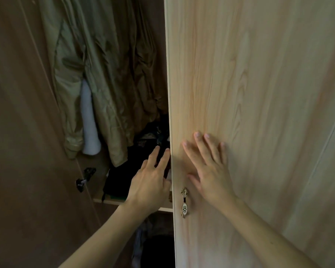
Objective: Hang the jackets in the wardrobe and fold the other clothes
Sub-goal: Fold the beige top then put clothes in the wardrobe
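While both bare forearms are reaching up and forward from the bottom of the view, the right hand [209, 169] is lying flat and open against the pale wooden wardrobe door [259, 93], fingers spread and pointing upward, its palm just beside and above the small ornate door handle [184, 202]. The left hand [151, 180] is stretching into the dark opening past the door's edge, fingers extended and loosely open, gripping nothing, its fingertips touching or nearly touching a heap of dark clothes [124, 182] piled on the shelf [112, 201]. Above and to the left of that hand, an olive-green jacket [97, 78] is hanging inside the wardrobe, with a white garment [89, 120] showing beside its sleeve.
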Action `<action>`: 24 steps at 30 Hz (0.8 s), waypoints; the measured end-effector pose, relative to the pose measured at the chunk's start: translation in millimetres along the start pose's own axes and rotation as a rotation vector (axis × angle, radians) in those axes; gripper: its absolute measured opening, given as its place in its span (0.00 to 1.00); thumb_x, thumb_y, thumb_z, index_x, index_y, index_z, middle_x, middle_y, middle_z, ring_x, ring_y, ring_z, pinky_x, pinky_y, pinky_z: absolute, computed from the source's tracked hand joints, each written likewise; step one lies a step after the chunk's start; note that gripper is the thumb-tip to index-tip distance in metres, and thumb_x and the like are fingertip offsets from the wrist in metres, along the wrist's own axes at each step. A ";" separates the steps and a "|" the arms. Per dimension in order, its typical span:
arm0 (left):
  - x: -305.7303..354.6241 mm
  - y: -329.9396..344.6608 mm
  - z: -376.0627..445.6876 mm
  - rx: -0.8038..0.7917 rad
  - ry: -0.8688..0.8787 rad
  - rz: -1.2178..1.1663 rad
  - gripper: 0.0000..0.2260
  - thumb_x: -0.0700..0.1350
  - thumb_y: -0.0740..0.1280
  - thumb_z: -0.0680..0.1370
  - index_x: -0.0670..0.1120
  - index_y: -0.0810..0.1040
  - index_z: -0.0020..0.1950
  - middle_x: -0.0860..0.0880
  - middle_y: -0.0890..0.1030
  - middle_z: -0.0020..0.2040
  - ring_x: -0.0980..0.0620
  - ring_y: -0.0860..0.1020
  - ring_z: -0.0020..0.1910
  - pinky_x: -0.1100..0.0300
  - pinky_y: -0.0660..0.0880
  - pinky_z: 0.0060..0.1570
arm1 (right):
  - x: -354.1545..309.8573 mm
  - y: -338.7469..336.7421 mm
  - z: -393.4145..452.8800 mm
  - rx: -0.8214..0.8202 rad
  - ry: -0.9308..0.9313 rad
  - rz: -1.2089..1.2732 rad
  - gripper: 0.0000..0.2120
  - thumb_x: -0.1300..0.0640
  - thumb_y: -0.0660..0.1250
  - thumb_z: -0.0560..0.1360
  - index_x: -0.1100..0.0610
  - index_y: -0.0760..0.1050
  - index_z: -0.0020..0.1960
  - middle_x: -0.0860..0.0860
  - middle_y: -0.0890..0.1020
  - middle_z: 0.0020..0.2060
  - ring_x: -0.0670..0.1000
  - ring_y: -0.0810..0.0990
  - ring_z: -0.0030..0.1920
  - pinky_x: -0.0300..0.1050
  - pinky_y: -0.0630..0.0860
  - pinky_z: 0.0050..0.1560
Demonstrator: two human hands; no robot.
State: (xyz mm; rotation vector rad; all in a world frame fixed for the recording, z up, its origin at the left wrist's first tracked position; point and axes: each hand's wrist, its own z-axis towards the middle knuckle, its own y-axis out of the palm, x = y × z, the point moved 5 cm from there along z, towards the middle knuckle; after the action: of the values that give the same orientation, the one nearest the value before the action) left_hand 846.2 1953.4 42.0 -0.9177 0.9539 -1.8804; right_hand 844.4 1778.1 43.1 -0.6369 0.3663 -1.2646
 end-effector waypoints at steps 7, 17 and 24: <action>-16.3 2.7 4.5 -0.003 -0.099 0.033 0.35 0.46 0.61 0.77 0.57 0.49 0.81 0.48 0.51 0.81 0.44 0.63 0.75 0.51 0.78 0.55 | 7.0 14.6 12.2 -0.046 0.039 -0.028 0.53 0.58 0.78 0.66 0.49 0.49 0.81 0.51 0.44 0.81 0.56 0.44 0.80 0.67 0.47 0.76; -11.7 -5.1 -9.8 0.018 -0.080 0.026 0.32 0.46 0.61 0.78 0.56 0.53 0.80 0.49 0.51 0.81 0.45 0.63 0.75 0.52 0.77 0.56 | 8.9 15.4 26.4 -0.186 0.098 -0.019 0.47 0.51 0.77 0.66 0.51 0.57 0.79 0.52 0.47 0.81 0.56 0.45 0.80 0.65 0.51 0.76; -24.1 -22.9 -32.3 0.013 -0.107 0.033 0.31 0.46 0.60 0.79 0.55 0.54 0.80 0.49 0.51 0.81 0.45 0.62 0.75 0.51 0.77 0.58 | -10.3 8.0 23.7 -0.215 0.127 0.097 0.41 0.47 0.73 0.72 0.53 0.58 0.79 0.56 0.45 0.81 0.59 0.41 0.80 0.64 0.56 0.76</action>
State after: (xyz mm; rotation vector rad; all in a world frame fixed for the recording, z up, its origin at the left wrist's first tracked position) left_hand 820.7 1992.0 41.6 -0.9793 0.8863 -1.7890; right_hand 861.5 1795.0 55.6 -0.7135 0.6371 -1.1850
